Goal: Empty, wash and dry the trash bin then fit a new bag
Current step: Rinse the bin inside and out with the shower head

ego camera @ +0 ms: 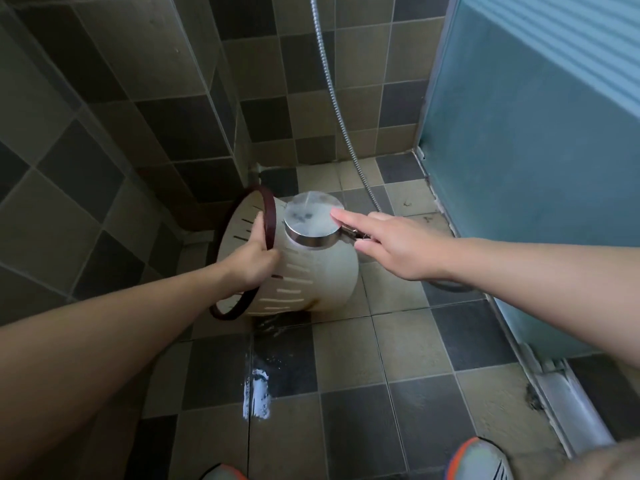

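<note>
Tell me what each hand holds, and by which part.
The left hand grips the bin by its dark rim. The right hand holds the shower head by its handle.

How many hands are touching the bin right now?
2. The left hand grips the dark red rim of the cream slotted plastic trash bin, lying on its side; the right hand holds the round chrome shower head against its side.
</note>
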